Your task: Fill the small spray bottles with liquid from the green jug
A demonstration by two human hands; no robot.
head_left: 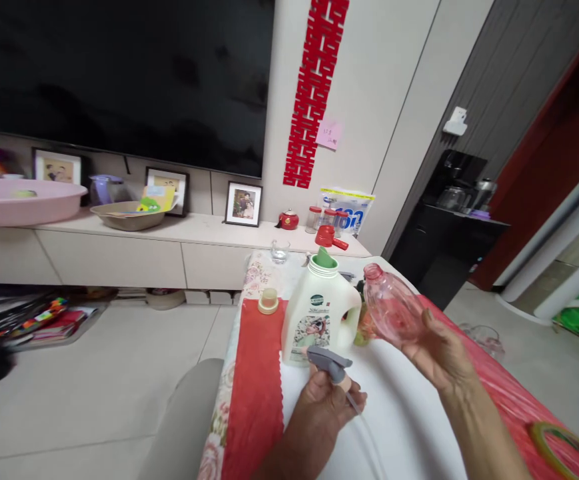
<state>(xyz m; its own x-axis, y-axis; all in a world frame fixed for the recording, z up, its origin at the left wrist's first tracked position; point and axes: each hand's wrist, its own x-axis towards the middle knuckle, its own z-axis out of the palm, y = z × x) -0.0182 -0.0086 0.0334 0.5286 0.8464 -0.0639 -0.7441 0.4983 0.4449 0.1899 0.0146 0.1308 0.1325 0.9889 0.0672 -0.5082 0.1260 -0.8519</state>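
Observation:
My left hand (325, 407) is closed around the collar of a grey trigger spray head (330, 363); its clear dip tube (366, 427) hangs down to the right. Tilted over to the left, an uncapped pink see-through bottle (394, 307) lies in the grip of my right hand (436, 350). Between and beyond my hands stands a large pale detergent jug (314, 320), its cap off and a green pour spout (324, 259) showing in the mouth. The jug's cap, a pale measuring cup (268, 301), sits on the red cloth left of it.
A white sheet (394, 400) and red cloth (256, 387) cover the table. A roll of tape (564, 447) lies at the right edge. Behind are a glass cup (280, 251), a red ladle (329, 237) and lidded jars (313, 220). A grey stool (189, 413) stands at left.

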